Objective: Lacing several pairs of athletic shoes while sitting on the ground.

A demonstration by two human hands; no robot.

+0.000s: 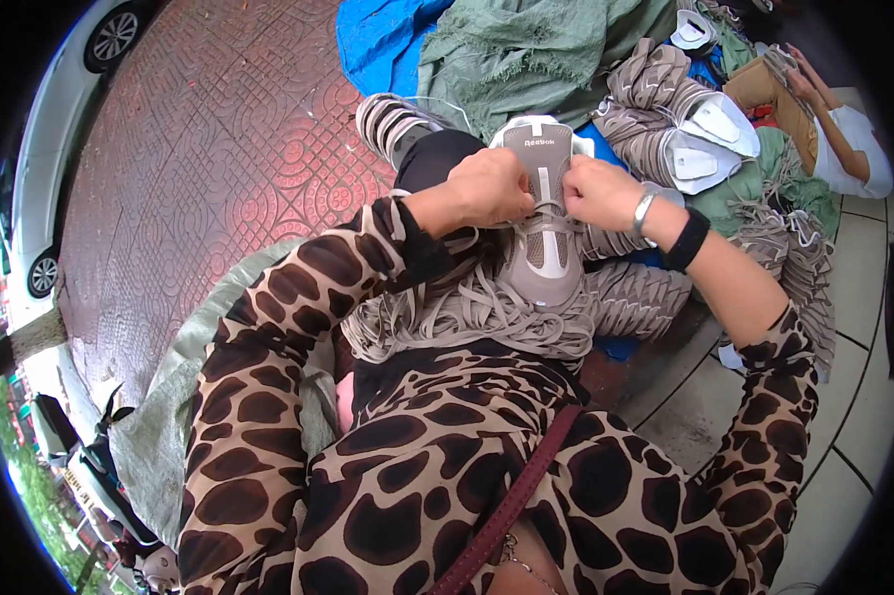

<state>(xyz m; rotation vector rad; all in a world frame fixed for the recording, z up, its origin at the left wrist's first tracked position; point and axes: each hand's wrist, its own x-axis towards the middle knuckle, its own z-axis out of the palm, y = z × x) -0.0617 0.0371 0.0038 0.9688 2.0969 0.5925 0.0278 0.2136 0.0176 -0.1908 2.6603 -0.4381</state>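
A taupe shoe upper (548, 260) with a white-trimmed toe lies across my lap, toe toward me and tongue (539, 151) pointing away. A beige lace crosses its middle. My left hand (491, 186) is closed in a pinch at the left eyelet edge, on the lace. My right hand (608, 194) is closed the same way at the right edge, with a silver bracelet and a black wristband behind it. The fingertips are partly hidden. A tangled heap of beige laces (437, 315) lies on my lap beneath the toe.
Stacked taupe uppers (680, 119) lie ahead to the right, with more (637, 299) beside my lap. Green sacking (516, 59) and blue sheeting (376, 45) spread ahead. Another person (832, 119) sits at far right, handling something. A white car (51, 149) stands left on red paving (209, 119).
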